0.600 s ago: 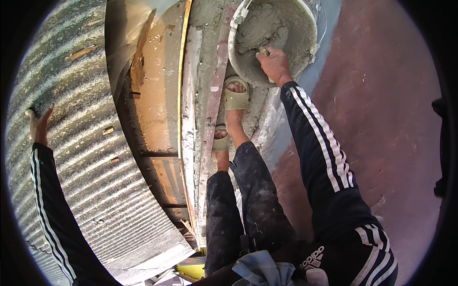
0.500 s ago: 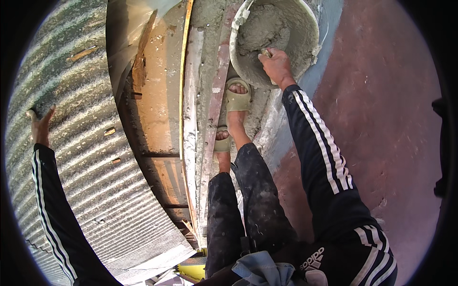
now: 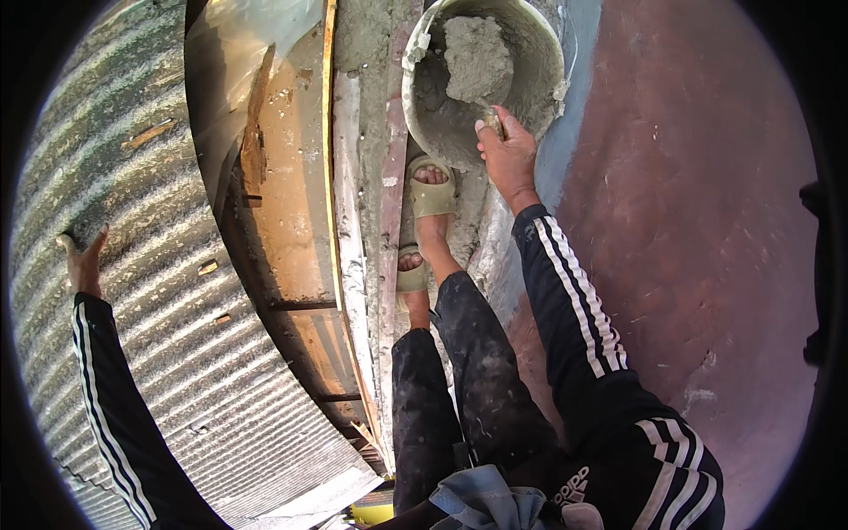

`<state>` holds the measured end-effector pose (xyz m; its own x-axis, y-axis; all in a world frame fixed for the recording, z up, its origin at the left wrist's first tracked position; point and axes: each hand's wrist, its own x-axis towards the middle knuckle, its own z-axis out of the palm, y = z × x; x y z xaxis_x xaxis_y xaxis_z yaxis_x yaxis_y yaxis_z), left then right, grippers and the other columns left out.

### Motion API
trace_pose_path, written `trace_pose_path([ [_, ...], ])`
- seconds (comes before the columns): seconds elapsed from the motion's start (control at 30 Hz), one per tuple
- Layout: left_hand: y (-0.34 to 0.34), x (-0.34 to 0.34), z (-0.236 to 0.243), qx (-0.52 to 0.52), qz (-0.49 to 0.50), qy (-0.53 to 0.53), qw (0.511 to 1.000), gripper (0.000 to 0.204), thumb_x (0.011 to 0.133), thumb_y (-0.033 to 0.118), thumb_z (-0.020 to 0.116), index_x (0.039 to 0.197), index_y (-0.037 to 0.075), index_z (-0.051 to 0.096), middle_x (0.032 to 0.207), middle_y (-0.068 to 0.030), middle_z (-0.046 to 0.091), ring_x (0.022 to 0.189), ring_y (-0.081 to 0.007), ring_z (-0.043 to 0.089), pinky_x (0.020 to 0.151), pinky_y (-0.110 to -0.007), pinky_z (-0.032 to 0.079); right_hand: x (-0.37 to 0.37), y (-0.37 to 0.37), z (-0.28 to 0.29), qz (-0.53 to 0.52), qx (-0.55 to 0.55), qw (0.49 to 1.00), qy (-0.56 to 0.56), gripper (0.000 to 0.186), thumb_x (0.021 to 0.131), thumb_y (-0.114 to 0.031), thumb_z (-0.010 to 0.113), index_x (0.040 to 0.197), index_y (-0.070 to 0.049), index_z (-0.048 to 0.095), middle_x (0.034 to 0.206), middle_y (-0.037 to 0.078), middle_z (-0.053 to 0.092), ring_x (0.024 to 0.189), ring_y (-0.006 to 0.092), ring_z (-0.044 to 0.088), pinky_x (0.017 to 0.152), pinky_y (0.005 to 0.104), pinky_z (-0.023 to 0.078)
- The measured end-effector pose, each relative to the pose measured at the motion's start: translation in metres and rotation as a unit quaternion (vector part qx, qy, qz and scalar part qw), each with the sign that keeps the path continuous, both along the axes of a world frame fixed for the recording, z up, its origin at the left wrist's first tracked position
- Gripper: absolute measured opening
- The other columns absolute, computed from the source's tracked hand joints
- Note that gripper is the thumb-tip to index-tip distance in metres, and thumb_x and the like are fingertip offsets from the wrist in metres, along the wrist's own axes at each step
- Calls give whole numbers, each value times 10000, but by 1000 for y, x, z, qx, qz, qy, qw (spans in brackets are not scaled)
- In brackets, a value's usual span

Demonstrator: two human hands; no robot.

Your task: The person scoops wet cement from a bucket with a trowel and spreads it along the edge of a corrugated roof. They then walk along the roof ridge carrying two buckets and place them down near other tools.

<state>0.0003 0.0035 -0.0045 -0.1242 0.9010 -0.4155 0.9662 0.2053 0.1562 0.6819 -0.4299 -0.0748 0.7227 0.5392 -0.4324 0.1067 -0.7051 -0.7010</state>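
The mortar bucket (image 3: 537,66) stands ahead of my feet, its right rim close beside the blue-grey band (image 3: 579,97) along the reddish-brown wall (image 3: 698,230), so that side gives me little room. To the left of the bucket, the narrow cement-smeared ledge (image 3: 364,40) runs out to a thin wooden strip (image 3: 328,132). Past that strip, farther left of the bucket, a gap opens over a brown panel (image 3: 287,203), and beyond it comes the edge of the corrugated roofing sheet (image 3: 168,283). On the near side of the bucket, my slide sandals (image 3: 433,200) stand on the ledge, one just short of the bucket, the other behind it and slightly left.

My right hand (image 3: 510,161) is at the bucket's near rim, fingers closed round the handle of a trowel (image 3: 491,121). Its blade reaches into the bucket's mouth under a thick lump of mortar (image 3: 477,60); I can't tell whether the blade touches the bucket's wall. My left hand (image 3: 86,262), well to the left of the bucket, lies open against the roofing sheet, thumb and a finger spread apart; its other fingers are hard to make out.
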Motion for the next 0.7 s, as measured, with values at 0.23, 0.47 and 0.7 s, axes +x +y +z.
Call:
trace_pose_path([
  [0.23,-11,22,14,11,11,12,1000,1333,760,531,930,1686,-24,148,1634,-349,375,1535,-441,375,1271,-470,275,-46,-31,76,46,7,997,-63,413,948,-118,731,1317,55,672,997,119,745,849,142,673,779,320,563],
  [0.47,-14,30,17,5,18,-1,1000,1334,768,502,938,1683,-39,132,1630,-359,374,1524,-441,390,1265,-457,282,-108,-18,109,-18,38,943,331,392,1016,-112,670,1369,49,618,984,60,705,752,81,627,655,259,538],
  [0.7,-6,18,12,7,0,31,1000,1311,776,483,940,1676,-54,152,1632,-355,370,1534,-434,374,1274,-460,266,-123,70,7,-174,116,812,545,299,1066,-231,565,1160,36,662,925,92,669,695,137,621,574,308,549],
])
